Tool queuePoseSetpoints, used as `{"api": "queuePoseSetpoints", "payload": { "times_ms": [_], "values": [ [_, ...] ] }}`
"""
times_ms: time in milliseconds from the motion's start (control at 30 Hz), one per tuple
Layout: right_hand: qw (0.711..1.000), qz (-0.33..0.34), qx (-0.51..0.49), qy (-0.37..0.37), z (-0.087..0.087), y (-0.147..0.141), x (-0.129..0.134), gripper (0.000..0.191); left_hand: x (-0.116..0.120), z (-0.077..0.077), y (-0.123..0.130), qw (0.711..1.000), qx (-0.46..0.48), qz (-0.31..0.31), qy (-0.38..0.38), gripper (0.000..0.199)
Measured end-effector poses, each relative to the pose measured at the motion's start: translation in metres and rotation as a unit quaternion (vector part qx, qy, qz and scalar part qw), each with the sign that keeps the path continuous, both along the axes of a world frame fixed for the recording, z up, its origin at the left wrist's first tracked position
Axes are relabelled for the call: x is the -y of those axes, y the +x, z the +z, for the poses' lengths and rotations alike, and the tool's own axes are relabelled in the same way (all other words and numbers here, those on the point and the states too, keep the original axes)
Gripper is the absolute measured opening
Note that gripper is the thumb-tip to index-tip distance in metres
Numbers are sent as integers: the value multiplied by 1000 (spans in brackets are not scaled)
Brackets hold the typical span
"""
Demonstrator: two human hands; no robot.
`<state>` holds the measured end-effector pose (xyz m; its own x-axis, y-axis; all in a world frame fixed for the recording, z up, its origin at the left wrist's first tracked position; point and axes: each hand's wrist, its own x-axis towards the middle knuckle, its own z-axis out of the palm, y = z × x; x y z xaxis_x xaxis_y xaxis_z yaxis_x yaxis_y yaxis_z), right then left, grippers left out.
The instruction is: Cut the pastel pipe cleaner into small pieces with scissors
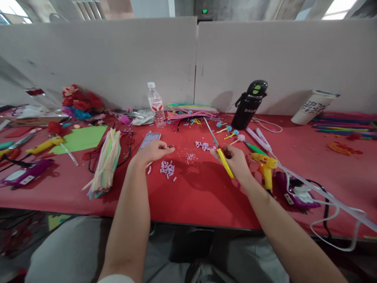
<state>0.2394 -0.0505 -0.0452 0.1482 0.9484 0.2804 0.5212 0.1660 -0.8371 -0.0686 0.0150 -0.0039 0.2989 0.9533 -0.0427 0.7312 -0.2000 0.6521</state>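
Note:
Yellow-handled scissors (225, 162) are in my right hand (234, 160), its fingers closed round the handle and the metal blades pointing up and to the left. My left hand (154, 152) is pinched over the red table beside a phone (149, 140); a small dark tip shows at its fingertips, too small to name. Just below that hand lies a pile of short lilac pieces (167, 168). A second lilac pile (204, 146) sits left of the scissors. Tiny pale scraps (191, 158) are scattered between my hands.
Behind stand a water bottle (156, 106), a black flask (249, 106) and colored pipe cleaners (193, 114). A bundle of pale stems (106, 163) lies left. Right of my right hand are a yellow glue gun (265, 167), a purple box (294, 192) and white cables.

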Motion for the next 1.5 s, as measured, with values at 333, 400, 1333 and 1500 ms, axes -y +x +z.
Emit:
{"api": "queuePoseSetpoints", "payload": {
  "times_ms": [333,400,1333,1500],
  "values": [
    [997,-36,-60,24,3,4,-9,48,-23,-12,89,991,-103,-29,79,8],
    [997,-36,-61,26,4,3,-9,48,-33,-14,102,986,-149,-7,77,10],
    [997,-17,-68,13,3,1,-9,49,-67,-27,122,971,-218,-33,88,20],
    [997,-17,-71,14,3,0,-10,49,-69,-32,123,973,-217,-31,77,15]
  ]
}}
